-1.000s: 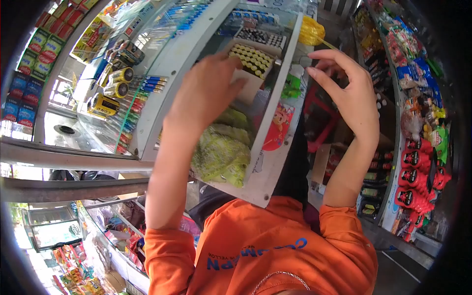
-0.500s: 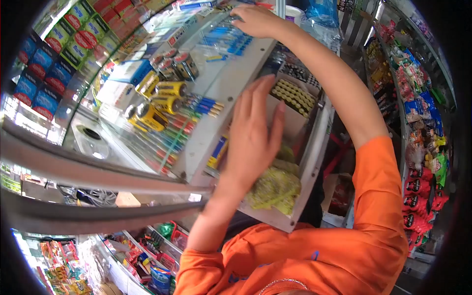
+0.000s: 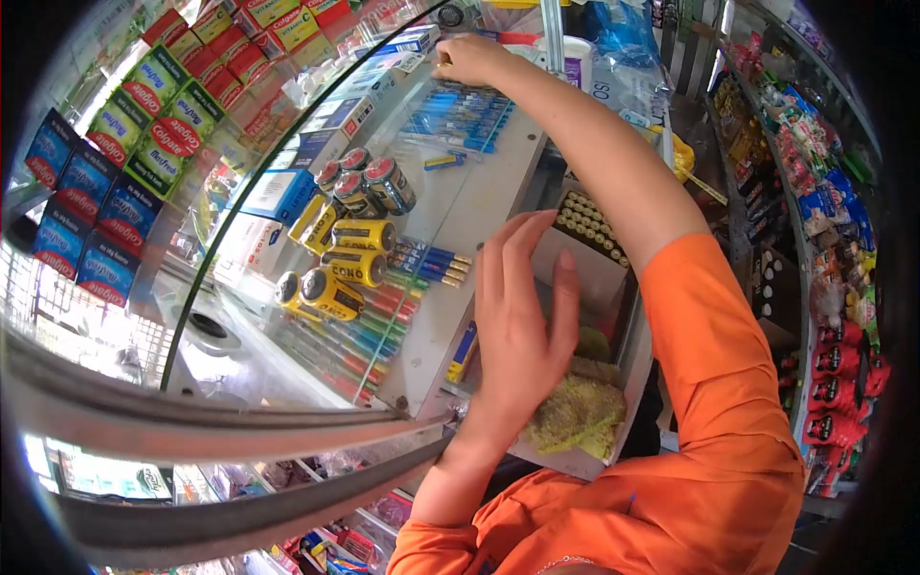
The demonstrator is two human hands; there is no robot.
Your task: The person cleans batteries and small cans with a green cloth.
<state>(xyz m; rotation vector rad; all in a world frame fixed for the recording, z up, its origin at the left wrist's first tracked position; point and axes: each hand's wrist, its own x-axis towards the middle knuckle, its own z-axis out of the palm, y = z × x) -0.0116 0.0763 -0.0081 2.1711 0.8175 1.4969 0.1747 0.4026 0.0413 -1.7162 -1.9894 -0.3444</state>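
My right hand [image 3: 471, 61] reaches to the far end of the glass case, fingers curled beside a clear pack of blue pens [image 3: 450, 117]; whatever is in its fingers is hidden. My left hand [image 3: 520, 321] hovers over the pulled-out drawer [image 3: 585, 264], fingers extended and apart, holding nothing. Under and beside it, the drawer holds a yellow-green cloth [image 3: 580, 412] and a box of small upright batteries [image 3: 589, 222]. On the shelf to its left lie large yellow batteries [image 3: 350, 271], dark red-topped batteries [image 3: 383, 184] and coloured pens [image 3: 379, 335].
Colgate boxes [image 3: 172, 125] are stacked behind the glass at the left. Metal frame rails [image 3: 230, 431] cross the lower left. Shelves of packaged goods [image 3: 815, 211] line the right side. A white tub [image 3: 578, 59] stands past my right arm.
The view has shifted, so the shelf goods appear lower and further right. My right hand's fingers are more curled at the far end of the pens. My left hand stays open above the drawer.
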